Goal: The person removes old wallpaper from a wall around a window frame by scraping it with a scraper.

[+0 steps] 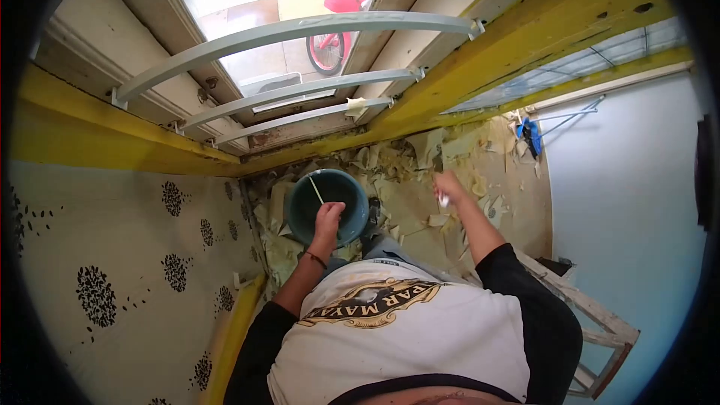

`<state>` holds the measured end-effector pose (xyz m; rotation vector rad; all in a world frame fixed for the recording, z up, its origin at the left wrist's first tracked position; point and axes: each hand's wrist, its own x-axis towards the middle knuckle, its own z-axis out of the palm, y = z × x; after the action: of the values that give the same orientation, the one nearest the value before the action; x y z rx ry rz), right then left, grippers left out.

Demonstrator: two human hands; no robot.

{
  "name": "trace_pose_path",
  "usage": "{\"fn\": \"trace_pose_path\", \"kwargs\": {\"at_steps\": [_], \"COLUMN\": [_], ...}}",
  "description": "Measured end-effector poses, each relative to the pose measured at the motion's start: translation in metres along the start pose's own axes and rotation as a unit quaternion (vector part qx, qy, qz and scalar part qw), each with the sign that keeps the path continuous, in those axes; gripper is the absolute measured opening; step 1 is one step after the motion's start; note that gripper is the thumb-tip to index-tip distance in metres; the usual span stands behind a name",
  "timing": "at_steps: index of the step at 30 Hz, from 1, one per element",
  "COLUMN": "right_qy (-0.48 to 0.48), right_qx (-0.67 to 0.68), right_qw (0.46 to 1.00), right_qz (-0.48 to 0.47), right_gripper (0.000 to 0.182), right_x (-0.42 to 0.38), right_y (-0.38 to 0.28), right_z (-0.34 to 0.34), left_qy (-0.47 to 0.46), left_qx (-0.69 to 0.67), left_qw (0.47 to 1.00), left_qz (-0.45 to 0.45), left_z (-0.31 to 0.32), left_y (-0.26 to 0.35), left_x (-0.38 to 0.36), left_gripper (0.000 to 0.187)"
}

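My left hand (328, 223) is closed over the near side of a round blue-grey bucket (363, 208). From its fingers a thin pale stick (316, 189) points toward the bucket's far rim. To the right, my right hand (448, 186) is wrapped round a scraper (444, 200); its white handle end shows below the fist, and a greyish blade juts out beyond the fingers. Torn paper scraps (397, 166) lie on the floor beneath and around this hand.
Ahead are curved white metal bars (300, 28) across a window with a yellow frame (517, 45). Patterned wallpaper (135, 247) covers the left wall. A worn wooden ladder (592, 307) leans at the right, near a pale blue wall (630, 202). A blue dustpan-like object (529, 135) lies farther off.
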<state>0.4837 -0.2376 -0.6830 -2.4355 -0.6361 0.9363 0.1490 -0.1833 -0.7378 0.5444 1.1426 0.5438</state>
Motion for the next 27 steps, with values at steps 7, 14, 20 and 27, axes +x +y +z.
{"fn": "trace_pose_path", "kwargs": {"at_steps": [7, 14, 20, 27], "right_qy": [-0.186, -0.341, -0.352, -0.36], "right_qx": [0.137, -0.115, -0.314, -0.33], "right_qw": [0.97, 0.933, 0.882, 0.864], "right_qz": [0.078, -0.017, -0.008, -0.123], "right_gripper": [0.045, 0.04, 0.041, 0.047], "right_x": [-0.012, -0.002, 0.02, 0.047], "right_y": [0.015, 0.103, 0.172, 0.223], "right_z": [0.049, 0.041, 0.037, 0.068], "left_qy": [0.059, 0.165, 0.205, 0.19], "left_qx": [0.013, 0.056, 0.196, 0.252], "left_qw": [0.995, 0.978, 0.953, 0.925], "left_qz": [-0.084, -0.113, -0.107, -0.214], "left_z": [0.028, 0.001, -0.025, -0.098], "left_y": [-0.049, -0.165, -0.262, -0.322], "left_x": [0.075, 0.188, 0.234, 0.252], "left_gripper": [0.027, 0.04, 0.024, 0.018]}}
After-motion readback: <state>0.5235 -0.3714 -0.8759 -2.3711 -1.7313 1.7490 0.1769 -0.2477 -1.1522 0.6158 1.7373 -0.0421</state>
